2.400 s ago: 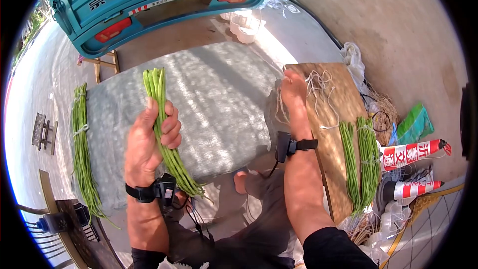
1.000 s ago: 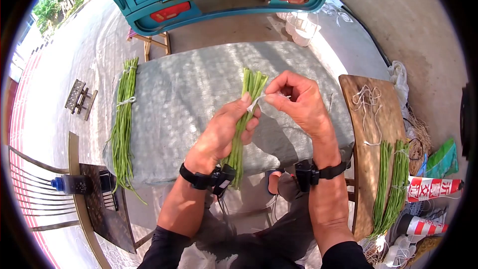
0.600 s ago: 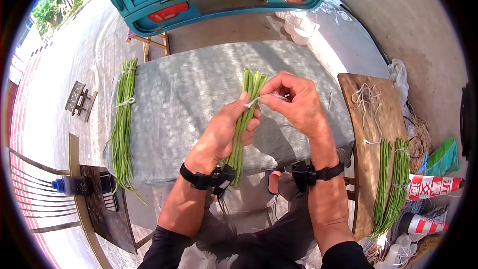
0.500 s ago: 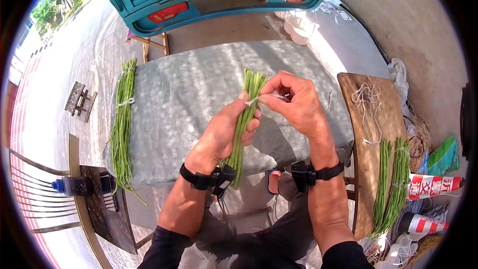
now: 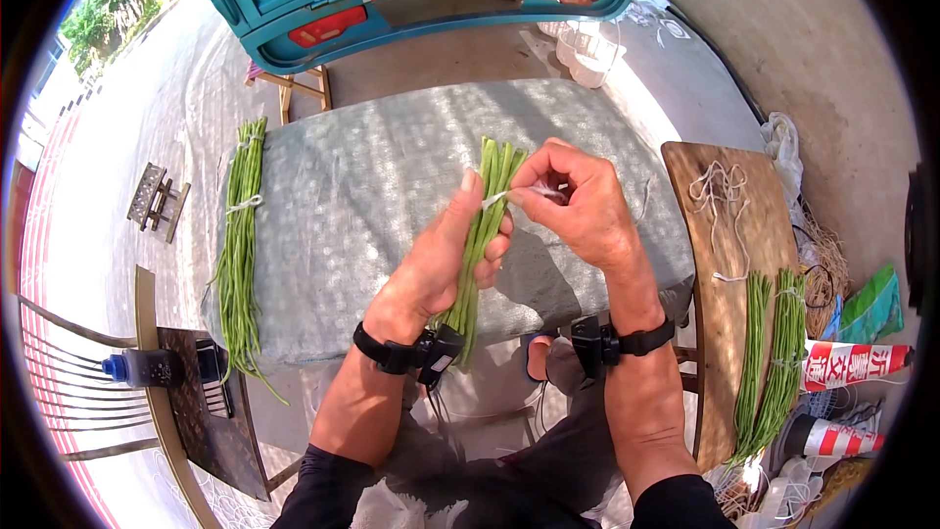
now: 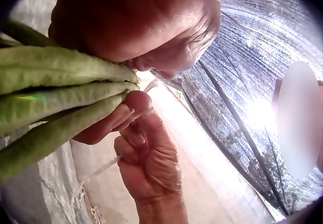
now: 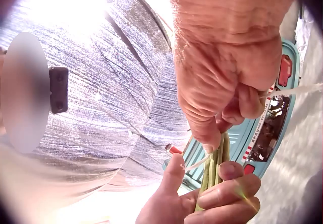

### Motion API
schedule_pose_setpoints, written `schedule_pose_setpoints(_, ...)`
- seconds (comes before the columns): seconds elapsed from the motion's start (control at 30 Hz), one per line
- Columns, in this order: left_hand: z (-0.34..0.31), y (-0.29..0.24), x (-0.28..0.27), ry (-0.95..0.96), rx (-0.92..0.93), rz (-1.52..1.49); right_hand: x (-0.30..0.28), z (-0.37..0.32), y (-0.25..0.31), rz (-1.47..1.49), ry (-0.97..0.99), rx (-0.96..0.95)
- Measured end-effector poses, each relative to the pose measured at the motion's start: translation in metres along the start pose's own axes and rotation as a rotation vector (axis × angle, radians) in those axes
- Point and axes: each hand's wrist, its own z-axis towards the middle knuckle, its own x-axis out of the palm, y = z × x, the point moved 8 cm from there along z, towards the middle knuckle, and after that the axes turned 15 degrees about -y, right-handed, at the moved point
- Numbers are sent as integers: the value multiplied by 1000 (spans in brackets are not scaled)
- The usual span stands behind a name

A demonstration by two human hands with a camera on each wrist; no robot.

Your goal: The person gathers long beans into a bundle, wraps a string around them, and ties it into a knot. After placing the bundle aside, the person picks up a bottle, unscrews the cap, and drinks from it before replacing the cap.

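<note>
The left hand [image 5: 443, 253] holds a bundle of long green beans [image 5: 479, 240] above the table [image 5: 362, 206], its lower ends reaching past the near edge, probably to keep the stems snug while the string [image 5: 495, 199] is worked. That string crosses the beans below their upper ends; whether it goes all the way round is hidden. A tied bundle [image 5: 243, 250] lies along the table's left edge, seemingly to leave the middle free. Spare strings [image 5: 722, 186] sit toward the far end of the wooden board [image 5: 717, 333], likely for easy reach by the right hand [image 5: 586, 204]. The left fingers curl round the beans, thumb pointing upward beside the string; the right thumb and forefinger pinch the string, the other fingers folded in.
</note>
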Motion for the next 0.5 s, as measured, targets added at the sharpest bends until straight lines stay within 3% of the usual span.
schedule_pose_setpoints(0.3, -3, -3, 6, 122, 99, 11, -1, 0, -6, 22, 9, 24)
schedule_pose_setpoints(0.5, -6, -7, 2, 90, 113, 62, -10, 1, -13, 39, 80, 86)
